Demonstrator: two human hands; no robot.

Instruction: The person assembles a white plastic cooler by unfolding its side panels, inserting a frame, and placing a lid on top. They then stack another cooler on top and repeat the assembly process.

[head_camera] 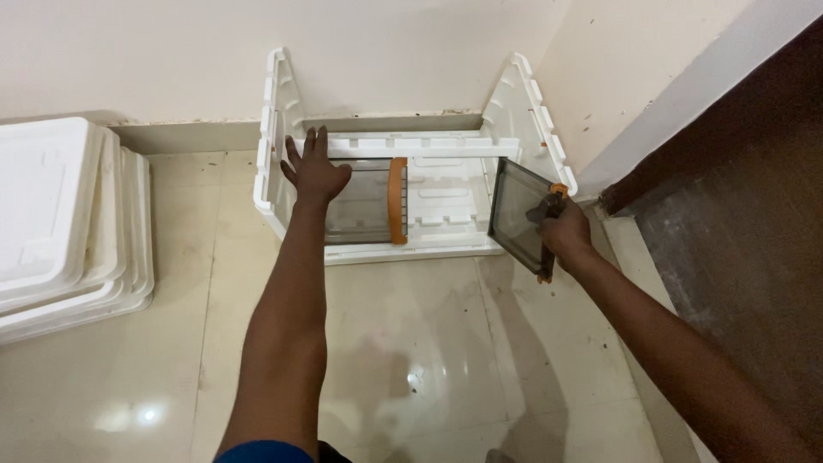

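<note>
Lying on the tiled floor (411, 343) at the far left is a stack of white panels (69, 223), flat and well apart from both arms. Right of it, against the wall (171, 51), stands a white plastic cabinet (411, 197), low and open at the front, with two ribbed side walls rising at its left and right ends. The left hand (313, 171) is released, fingers spread, its palm flat on the top front edge of the cabinet near the left side wall. Just right of this hand a smoked door (364, 201) sits shut in the left half of the opening, with an orange handle (397, 200) running upright along its right edge. Behind the right half, the white ribbed back of the cabinet shows. Further right, a second smoked door (517, 214) is swung outward at an angle from the right side wall. The right hand (564, 231) is clenched around the orange handle on this door's outer edge.
</note>
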